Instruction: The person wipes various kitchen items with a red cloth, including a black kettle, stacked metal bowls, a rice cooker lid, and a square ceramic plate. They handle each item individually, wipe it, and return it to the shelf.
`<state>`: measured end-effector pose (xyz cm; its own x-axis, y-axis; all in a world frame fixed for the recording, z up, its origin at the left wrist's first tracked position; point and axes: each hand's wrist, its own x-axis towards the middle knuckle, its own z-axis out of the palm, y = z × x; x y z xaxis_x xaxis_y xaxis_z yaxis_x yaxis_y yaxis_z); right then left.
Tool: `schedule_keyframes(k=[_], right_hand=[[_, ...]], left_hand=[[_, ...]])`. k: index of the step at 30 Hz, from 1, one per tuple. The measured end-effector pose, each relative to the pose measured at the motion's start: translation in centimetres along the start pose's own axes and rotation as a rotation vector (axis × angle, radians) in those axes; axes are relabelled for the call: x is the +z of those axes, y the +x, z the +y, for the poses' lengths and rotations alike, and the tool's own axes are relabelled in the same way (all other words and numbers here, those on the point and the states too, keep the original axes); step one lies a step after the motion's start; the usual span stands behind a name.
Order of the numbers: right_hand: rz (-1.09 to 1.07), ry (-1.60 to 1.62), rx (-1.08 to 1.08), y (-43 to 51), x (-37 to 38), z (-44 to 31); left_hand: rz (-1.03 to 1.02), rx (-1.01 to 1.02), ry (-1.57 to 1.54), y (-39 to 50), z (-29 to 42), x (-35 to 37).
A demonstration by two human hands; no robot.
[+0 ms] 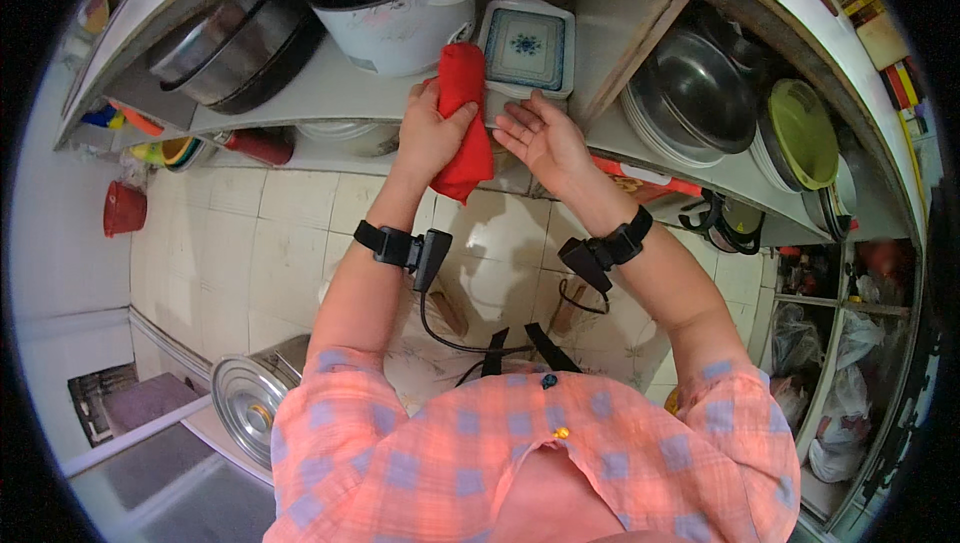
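Observation:
My left hand (435, 130) grips a rolled red cloth bundle (466, 130) with the thumb across it, at the front edge of a cabinet shelf. My right hand (544, 134) is just right of the bundle, palm up, its fingers apart and holding nothing. Right behind my hands, rectangular white dishes with a blue pattern (525, 48) lie stacked on the shelf. Left of the dishes stands a white pot-like appliance (397, 33) with a dark opening, partly cut off by the view.
Metal pots (232, 55) stand on the shelf at left. Beyond a wooden divider (637, 52) are stacked plates, a dark metal bowl (705, 93) and a green basin (802, 134). A red bottle-like container (259, 145) lies lower left. A lidded metal pot (251, 408) is near my left elbow.

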<state>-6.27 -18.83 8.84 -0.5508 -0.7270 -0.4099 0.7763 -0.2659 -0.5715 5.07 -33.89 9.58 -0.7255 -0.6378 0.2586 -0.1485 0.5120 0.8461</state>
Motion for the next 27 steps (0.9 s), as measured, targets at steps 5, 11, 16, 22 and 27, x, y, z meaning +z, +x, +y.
schedule_keyframes(k=[5,11,16,22,27], right_hand=[[0.118,0.204,-0.072,1.1,0.8,0.2],[0.24,0.238,-0.102,2.6,1.9,0.1],[0.223,0.151,-0.054,4.2,1.3,-0.3],[0.242,-0.073,-0.049,4.7,1.0,-0.6],[0.189,-0.17,0.101,0.7,0.0,0.4]], left_hand=[[-0.033,-0.058,-0.103,1.7,-0.3,1.4],[-0.074,-0.195,-0.408,1.7,0.1,1.1],[-0.041,-0.251,-0.53,0.9,0.9,0.3],[-0.003,-0.254,-0.559,0.4,0.7,-0.7],[0.014,-0.233,-0.425,-0.3,0.1,-2.2]])
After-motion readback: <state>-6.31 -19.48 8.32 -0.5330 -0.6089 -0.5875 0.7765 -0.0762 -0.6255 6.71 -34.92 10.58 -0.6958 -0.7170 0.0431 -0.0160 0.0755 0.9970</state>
